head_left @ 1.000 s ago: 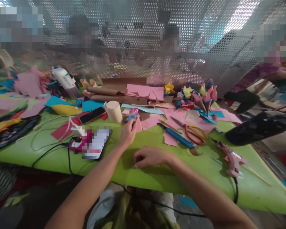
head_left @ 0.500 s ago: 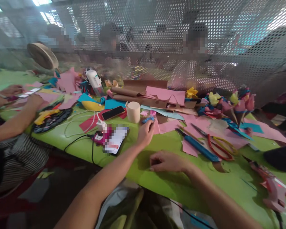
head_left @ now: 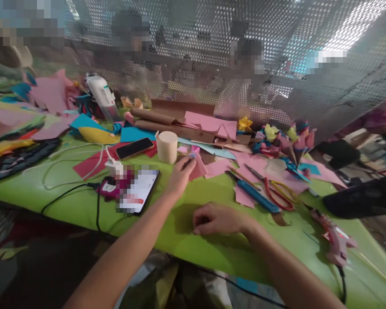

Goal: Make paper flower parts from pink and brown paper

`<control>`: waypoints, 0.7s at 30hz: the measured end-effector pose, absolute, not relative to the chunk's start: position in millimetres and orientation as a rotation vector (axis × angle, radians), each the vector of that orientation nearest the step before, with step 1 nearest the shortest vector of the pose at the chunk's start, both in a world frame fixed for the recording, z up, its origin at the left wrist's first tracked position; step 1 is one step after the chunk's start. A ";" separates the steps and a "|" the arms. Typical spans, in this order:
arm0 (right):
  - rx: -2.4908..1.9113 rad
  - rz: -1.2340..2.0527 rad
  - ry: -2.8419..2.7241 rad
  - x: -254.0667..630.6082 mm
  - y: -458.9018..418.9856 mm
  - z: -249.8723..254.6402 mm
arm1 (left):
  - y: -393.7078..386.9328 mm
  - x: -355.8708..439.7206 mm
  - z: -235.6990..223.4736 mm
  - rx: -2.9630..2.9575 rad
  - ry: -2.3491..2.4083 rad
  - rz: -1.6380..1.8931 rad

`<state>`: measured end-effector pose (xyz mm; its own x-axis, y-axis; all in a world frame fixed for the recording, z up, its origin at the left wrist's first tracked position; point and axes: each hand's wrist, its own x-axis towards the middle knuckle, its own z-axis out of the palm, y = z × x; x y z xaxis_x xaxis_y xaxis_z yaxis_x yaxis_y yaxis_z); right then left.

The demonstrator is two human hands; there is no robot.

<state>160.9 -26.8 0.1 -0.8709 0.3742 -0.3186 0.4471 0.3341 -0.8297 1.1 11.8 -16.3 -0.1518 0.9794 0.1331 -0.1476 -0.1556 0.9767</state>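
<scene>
My left hand (head_left: 181, 171) reaches over the table beside a cream paper roll (head_left: 167, 147), fingers pinched together. A small blue piece (head_left: 192, 156) shows at the fingertips; most of it is hidden by them. Just beyond lie a bright pink scrap (head_left: 195, 149) and a folded pink paper (head_left: 199, 166). My right hand (head_left: 217, 219) rests loosely curled on the green tabletop, with nothing visible in it. To its right are a blue-handled cutter (head_left: 257, 195), red-handled scissors or pliers (head_left: 278, 195) and a pink glue gun (head_left: 336, 240).
Two phones (head_left: 134, 148) and a magenta power adapter (head_left: 111, 187) with cables lie to the left. Brown paper rolls (head_left: 173, 122), coloured sheets and paper flowers (head_left: 296, 141) line the back, before a perforated screen (head_left: 193, 51). A black cylinder (head_left: 360, 199) lies at right.
The view has swung right, so things sit further left in it. My left hand has moved slightly forward, covering more of the blue piece. My right hand stays curled on the table.
</scene>
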 end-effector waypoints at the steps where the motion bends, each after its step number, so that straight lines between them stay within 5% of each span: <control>1: 0.777 -1.590 2.516 160.7 -27.1 0.2 | 11.4 1.2 -15.7 1.089 1.099 1.500; 21: 0.821 -1.422 2.593 154.1 -27.6 8.9 | -3.9 -4.3 4.9 0.398 0.937 1.577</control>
<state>154.1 -27.6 8.9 -0.8543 0.4182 -0.3086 0.4850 0.4280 -0.7627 -4.3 -3.9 4.9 -0.2434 0.9387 -0.2440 -0.6632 0.0225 0.7481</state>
